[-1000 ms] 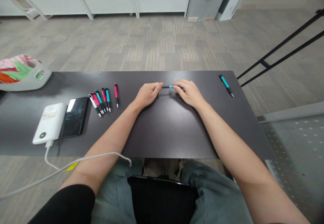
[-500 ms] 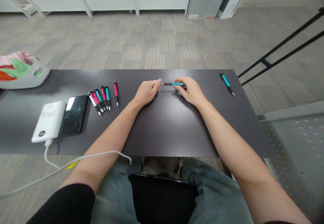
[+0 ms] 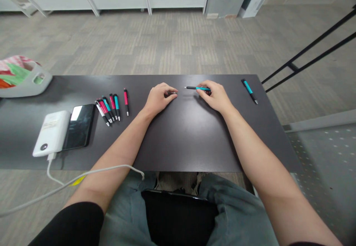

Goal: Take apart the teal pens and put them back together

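Observation:
My right hand [image 3: 213, 95] is closed on a turquoise and black pen [image 3: 198, 88], pinching its turquoise barrel above the table. The pen lies level, its thin pale tip pointing left toward my left hand [image 3: 160, 98]. A gap separates that hand from the pen. The thumb and fingers of my left hand are bent toward each other, with a small, shiny piece between them, too small to name. Another turquoise and black pen [image 3: 249, 91] lies on the right of the dark table [image 3: 178, 138].
On the left lie several pink, turquoise and white pens [image 3: 108, 108], with one pink pen [image 3: 126, 102] apart. Beside them are a black phone [image 3: 79, 126] and a white power bank [image 3: 52, 133] with a white cable [image 3: 105, 170]. A white basket [image 3: 41, 82] of cloths stands at far left.
My right hand has moved slightly right with the pen, away from my left hand. The pen's tip has come clear of my left fingers, which have loosened a little.

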`<state>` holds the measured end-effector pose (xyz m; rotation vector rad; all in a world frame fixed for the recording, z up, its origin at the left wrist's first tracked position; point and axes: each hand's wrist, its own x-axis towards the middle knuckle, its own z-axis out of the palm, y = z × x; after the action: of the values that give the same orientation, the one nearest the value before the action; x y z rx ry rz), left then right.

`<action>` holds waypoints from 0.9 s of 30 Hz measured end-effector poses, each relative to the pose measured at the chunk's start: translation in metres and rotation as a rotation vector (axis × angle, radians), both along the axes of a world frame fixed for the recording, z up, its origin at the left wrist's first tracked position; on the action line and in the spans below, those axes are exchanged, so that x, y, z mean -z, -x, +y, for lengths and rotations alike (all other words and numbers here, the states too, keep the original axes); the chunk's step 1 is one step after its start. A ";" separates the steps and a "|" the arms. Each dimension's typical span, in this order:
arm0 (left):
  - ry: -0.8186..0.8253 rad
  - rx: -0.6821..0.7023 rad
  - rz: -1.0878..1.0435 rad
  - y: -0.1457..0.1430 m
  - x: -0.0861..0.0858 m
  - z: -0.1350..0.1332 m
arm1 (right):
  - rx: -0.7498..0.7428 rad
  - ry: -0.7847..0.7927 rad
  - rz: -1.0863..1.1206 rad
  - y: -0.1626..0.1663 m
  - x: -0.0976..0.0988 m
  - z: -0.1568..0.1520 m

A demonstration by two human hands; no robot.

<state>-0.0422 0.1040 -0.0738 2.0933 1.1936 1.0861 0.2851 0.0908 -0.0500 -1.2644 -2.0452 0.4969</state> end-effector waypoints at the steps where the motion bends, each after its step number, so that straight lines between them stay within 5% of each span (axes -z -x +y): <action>1: 0.018 0.000 -0.019 0.000 0.000 0.000 | -0.004 0.000 0.004 0.001 0.000 0.000; 6: 0.118 -0.006 -0.098 -0.002 -0.009 -0.005 | -0.009 -0.002 0.002 0.002 0.000 0.000; 27: 0.184 -0.037 0.175 -0.009 -0.030 -0.019 | -0.054 0.045 -0.084 0.004 -0.010 -0.005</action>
<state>-0.0329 0.0853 -0.0436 2.0630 1.3645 0.7886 0.2811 0.0858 -0.0402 -1.2788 -2.1541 0.5251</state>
